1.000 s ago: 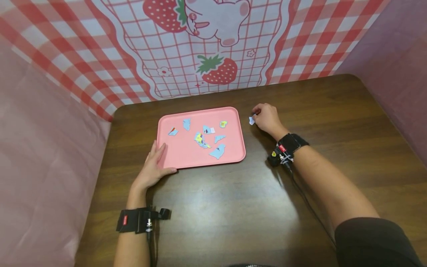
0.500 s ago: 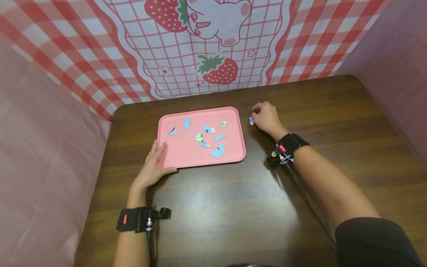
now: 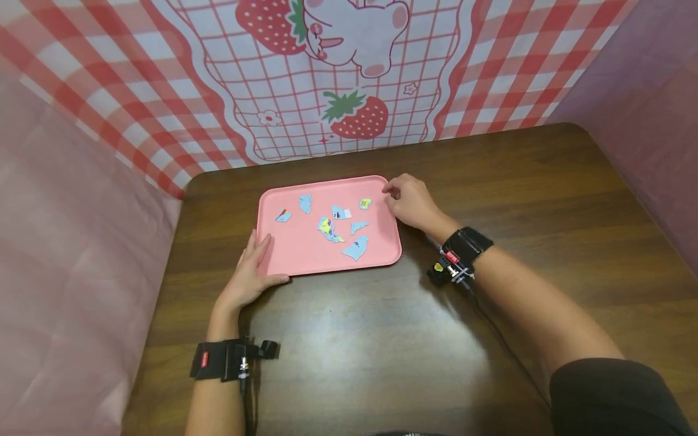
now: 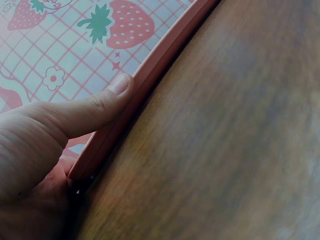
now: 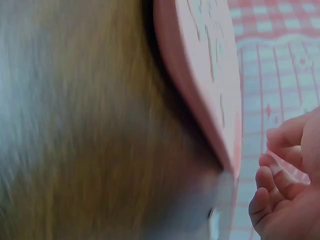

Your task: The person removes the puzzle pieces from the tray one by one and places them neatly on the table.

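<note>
Jagged pale-blue scraps point(image 3: 329, 229), some marked yellow, lying scattered on a pink tray point(image 3: 297, 251), left hand point(image 3: 248, 278) spread against its near left corner, right hand point(image 3: 411, 201) bent-fingered at its right rim, cannot tell whether grasping anything

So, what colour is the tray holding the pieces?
The tray is pink, shown best in the head view.

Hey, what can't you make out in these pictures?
Head: whether the bare right hand holds anything; its back blocks the view.
Head: prints on the light-blue, irregular flat pieces; too small.
Left wrist: the rest of the bare left hand; cut by the left edge.
Right wrist: pieces on the pink rectangular tray; blurred, seen aslant.
</note>
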Tool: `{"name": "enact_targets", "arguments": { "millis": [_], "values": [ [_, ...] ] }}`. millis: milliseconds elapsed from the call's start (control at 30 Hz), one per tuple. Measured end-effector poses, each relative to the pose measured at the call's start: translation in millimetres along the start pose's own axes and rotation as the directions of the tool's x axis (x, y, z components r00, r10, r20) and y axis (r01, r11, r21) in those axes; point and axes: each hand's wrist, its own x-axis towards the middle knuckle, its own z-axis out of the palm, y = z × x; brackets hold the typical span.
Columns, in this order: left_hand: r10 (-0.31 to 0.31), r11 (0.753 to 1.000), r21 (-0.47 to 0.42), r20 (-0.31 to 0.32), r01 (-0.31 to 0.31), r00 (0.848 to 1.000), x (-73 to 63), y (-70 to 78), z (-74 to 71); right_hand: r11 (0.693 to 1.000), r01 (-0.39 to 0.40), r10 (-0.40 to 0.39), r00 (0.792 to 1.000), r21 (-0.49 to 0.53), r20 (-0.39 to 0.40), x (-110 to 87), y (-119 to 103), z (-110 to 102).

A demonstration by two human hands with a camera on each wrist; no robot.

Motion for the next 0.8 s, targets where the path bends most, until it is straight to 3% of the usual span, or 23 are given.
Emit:
{"name": "enact_targets", "arguments": {
  "millis": [100,200,333,467,600,800],
  "values": [
    [0.0,1.0,0.002,-0.001,0.0,1.0,0.3,-0.3,0.2,0.997,0.079,-0.078,0.993,-0.006,0.09,-3.8,-12.4,3.9],
    [-0.002,1.0,-0.001,0.002,0.002,1.0,0.3,-0.8,0.5,0.98,0.197,-0.187,0.963,-0.033,0.193,-8.1,-22.6,8.5],
    [-0.005,1.0,-0.007,0.0,0.005,1.0,0.5,-1.5,0.7,0.92,0.377,-0.327,0.887,-0.102,0.326,-15.5,-34.1,15.2],
    [0.005,1.0,-0.012,-0.004,-0.005,1.0,0.8,-1.7,0.6,0.851,0.5,-0.398,0.814,-0.159,0.423,-23.0,-44.2,20.9],
    [0.016,1.0,-0.014,-0.002,-0.016,1.0,1.3,-2.4,1.1,0.815,0.552,-0.415,0.767,-0.174,0.489,-27.4,-50.6,26.4],
    [0.015,1.0,-0.011,-0.001,-0.015,1.0,0.8,-1.5,1.4,0.799,0.576,-0.423,0.744,-0.175,0.518,-29.4,-51.9,34.2]
  ]
}}
